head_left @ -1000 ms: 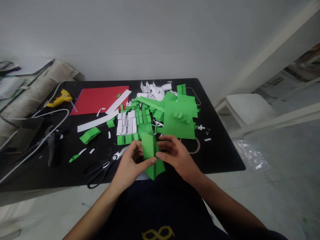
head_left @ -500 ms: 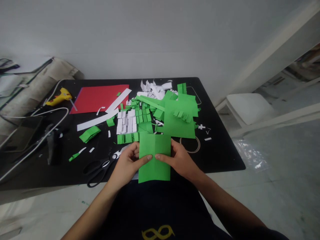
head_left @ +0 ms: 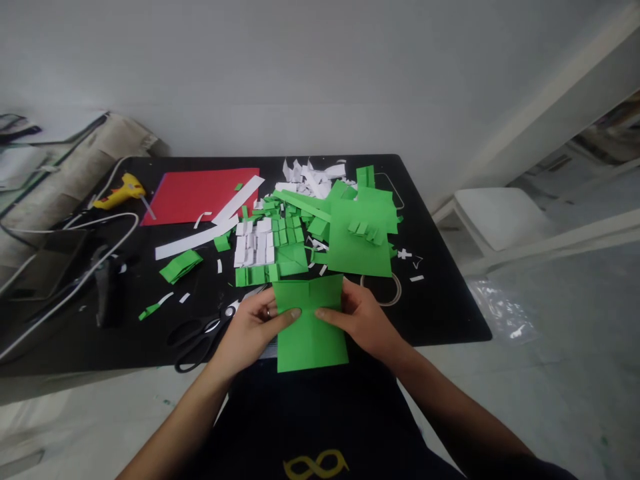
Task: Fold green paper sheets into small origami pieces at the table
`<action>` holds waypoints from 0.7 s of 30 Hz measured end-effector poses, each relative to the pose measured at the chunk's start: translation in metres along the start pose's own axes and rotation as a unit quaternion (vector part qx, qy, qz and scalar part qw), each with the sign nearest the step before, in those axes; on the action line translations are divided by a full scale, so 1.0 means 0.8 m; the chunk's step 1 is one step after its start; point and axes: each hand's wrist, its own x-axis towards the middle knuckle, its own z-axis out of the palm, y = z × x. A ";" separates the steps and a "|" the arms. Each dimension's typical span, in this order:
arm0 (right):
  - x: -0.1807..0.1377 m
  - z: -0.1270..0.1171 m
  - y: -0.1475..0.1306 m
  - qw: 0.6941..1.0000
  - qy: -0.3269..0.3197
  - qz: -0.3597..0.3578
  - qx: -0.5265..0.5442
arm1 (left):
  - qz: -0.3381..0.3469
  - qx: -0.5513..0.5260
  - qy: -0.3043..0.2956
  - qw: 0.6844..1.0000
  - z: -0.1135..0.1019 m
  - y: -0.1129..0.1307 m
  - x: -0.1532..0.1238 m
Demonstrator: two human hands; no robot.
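I hold a green paper sheet (head_left: 310,333) spread flat at the near edge of the black table (head_left: 440,313); a crease runs down its middle. My left hand (head_left: 253,330) pinches its left side, thumb on top near the crease. My right hand (head_left: 363,320) pinches its right side the same way. Just beyond the sheet lies a heap of green and white folded paper pieces (head_left: 270,247) and a larger green sheet (head_left: 363,240). Black-handled scissors (head_left: 200,337) lie close to my left hand.
A red sheet (head_left: 200,195) and a long white strip (head_left: 200,240) lie at the back left. A yellow glue gun (head_left: 117,192), cables (head_left: 75,280) and a black tool (head_left: 106,293) fill the left side. A tape ring (head_left: 387,290) sits right of the sheet. A white chair (head_left: 495,217) stands off to the right.
One second ago the green paper was folded in half and upright between my hands; it has been opened out flat, and both hands now hold its sides.
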 end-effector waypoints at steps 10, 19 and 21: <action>0.000 -0.009 -0.005 1.000 0.005 -0.008 0.004 | 0.026 0.041 -0.015 0.999 -0.019 -0.007 0.000; -0.001 -0.015 -0.005 0.994 -0.020 0.029 0.104 | 0.071 0.136 -0.033 0.988 -0.022 0.002 0.000; -0.001 -0.013 -0.006 0.996 -0.008 0.031 0.077 | 0.077 0.147 -0.033 0.986 -0.022 0.003 0.001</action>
